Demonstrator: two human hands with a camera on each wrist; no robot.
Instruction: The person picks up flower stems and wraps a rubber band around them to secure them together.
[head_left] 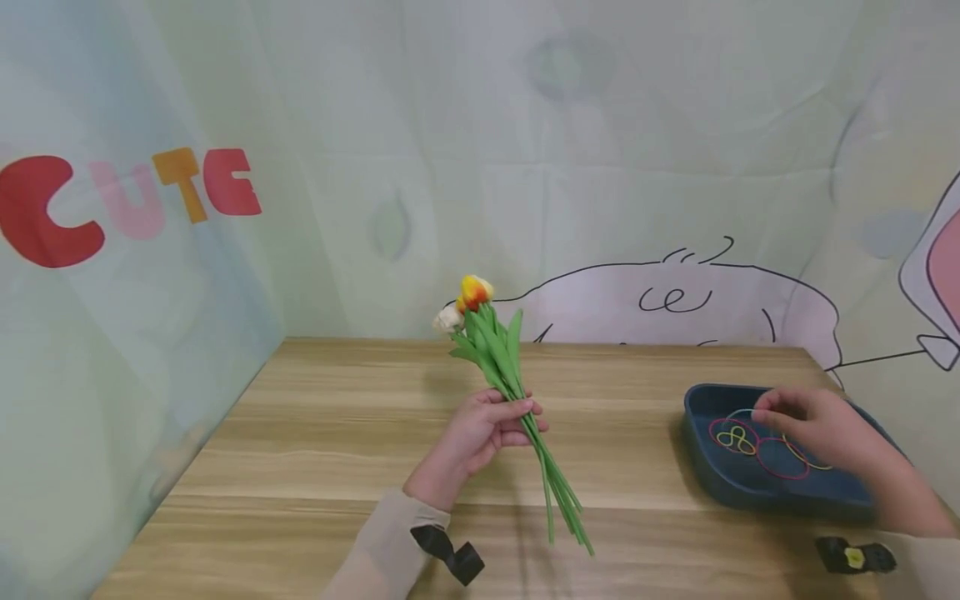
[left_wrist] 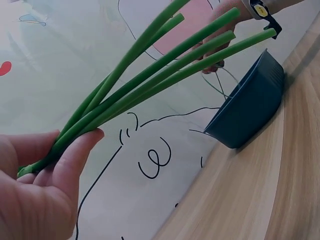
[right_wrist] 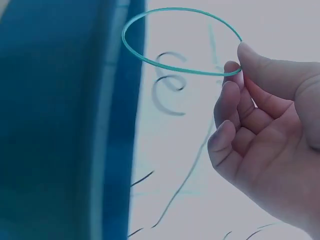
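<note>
My left hand point(head_left: 480, 429) grips a small bunch of artificial tulips point(head_left: 498, 354) by the stems, above the table. One white bloom and a yellow-orange bloom top the bunch, and the green stems point(left_wrist: 167, 60) fan out below the fingers. Over the dark blue tray point(head_left: 772, 500) at the right, my right hand point(head_left: 825, 429) pinches a green rubber band point(right_wrist: 165, 67) between thumb and forefinger. The band hangs out as an open loop in the right wrist view. Inside the tray lie several loose rubber bands point(head_left: 782, 477), red and yellow.
The wood-grain table point(head_left: 315, 467) carries the tray near its right edge. Behind it hangs a printed cloth backdrop point(head_left: 465, 167) with cartoon lines and coloured letters. Black straps point(head_left: 447, 554) sit on both sleeves.
</note>
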